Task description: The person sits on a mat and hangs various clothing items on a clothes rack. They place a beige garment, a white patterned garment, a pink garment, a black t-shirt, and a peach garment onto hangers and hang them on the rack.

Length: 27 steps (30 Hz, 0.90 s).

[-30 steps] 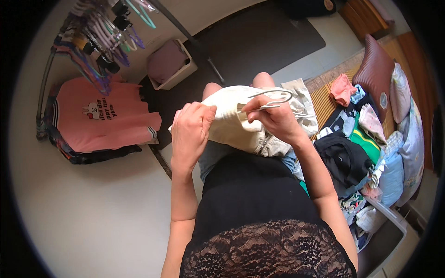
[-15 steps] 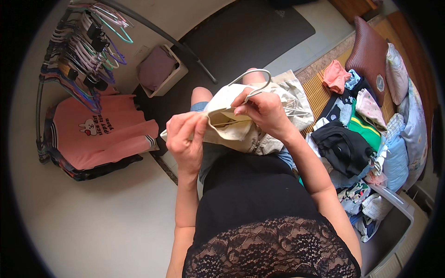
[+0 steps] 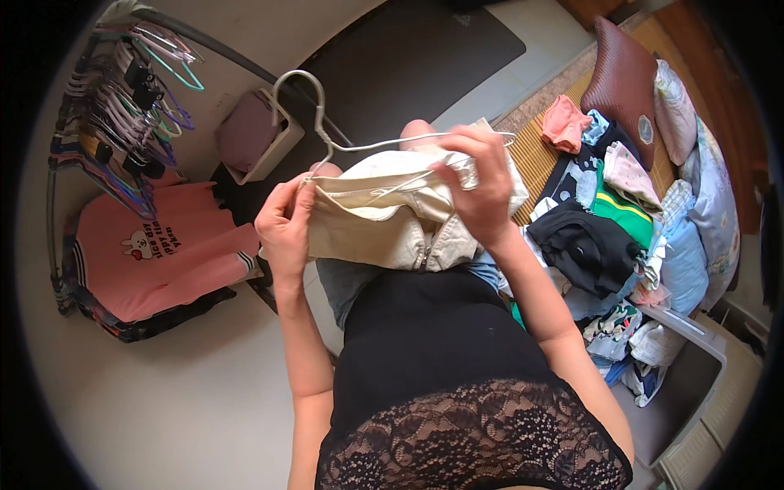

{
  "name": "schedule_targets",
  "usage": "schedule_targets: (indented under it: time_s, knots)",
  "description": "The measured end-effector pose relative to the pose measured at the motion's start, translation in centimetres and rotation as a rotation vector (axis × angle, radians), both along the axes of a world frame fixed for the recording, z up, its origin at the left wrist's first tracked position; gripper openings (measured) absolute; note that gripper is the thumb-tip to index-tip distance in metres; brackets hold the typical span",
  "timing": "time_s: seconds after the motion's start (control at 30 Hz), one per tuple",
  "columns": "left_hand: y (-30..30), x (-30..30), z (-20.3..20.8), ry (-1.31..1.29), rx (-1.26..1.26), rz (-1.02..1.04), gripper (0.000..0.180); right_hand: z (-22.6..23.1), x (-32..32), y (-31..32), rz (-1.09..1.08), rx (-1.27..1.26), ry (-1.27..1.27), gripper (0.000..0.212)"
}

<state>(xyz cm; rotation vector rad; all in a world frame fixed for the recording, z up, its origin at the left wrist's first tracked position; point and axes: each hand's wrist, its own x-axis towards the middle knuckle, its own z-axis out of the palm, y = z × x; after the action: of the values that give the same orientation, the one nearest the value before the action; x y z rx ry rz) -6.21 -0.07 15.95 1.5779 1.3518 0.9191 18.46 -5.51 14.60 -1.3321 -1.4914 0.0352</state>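
Across my lap lie cream pants [image 3: 363,233] with the waistband spread and a zip at the front. My left hand [image 3: 284,224] pinches the left end of the waistband between thumb and fingers. A white wire hanger [image 3: 384,145] stands over the pants, its hook up and to the left. The hanger's left end dips to the waistband beside my left fingers; its tip there is hidden. My right hand [image 3: 482,188] curls its fingers round the hanger's right arm, close to its end, with the thumb over the pants.
On the left, a rack [image 3: 204,41] carries many hangers, and a pink top [image 3: 167,245] hangs below. A white bin [image 3: 282,143] stands behind. To the right are piled clothes [image 3: 588,249], a brown cushion [image 3: 625,90] and a grey storage box [image 3: 710,367].
The hanger has turned, its hook swinging left and its arm now above the waistband. My right hand has moved from the hook's base to its right arm. The left hand shifted left, still pinching.
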Motion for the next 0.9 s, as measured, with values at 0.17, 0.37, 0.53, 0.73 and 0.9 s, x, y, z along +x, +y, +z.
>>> schedule_targets:
  time_s: [0.17, 0.37, 0.53, 0.73, 0.9]
  knots:
    - [0.1, -1.0, -1.4, 0.012, -0.033, -0.023, 0.024, -5.4, 2.2, -3.1, -0.182, -0.559, -0.13, 0.055]
    - [-0.6, -1.0, -1.9, -0.082, -0.047, 0.064, 0.024, -6.9, 0.6, -3.6, -0.264, -0.363, -0.036, 0.08]
    - [-0.6, -1.6, -2.2, -0.112, -0.059, 0.109, 0.025, -7.2, 0.2, -3.3, -0.25, -0.596, -0.047, 0.07]
    - [-0.9, -2.7, -2.5, -0.152, -0.077, 0.107, 0.025, -7.5, 2.6, -2.1, -0.197, -1.119, -0.114, 0.044]
    - [0.8, -4.5, -0.9, -0.288, -0.011, 0.03, 0.022, -5.4, 7.5, 2.1, 0.069, -0.985, 0.248, 0.03]
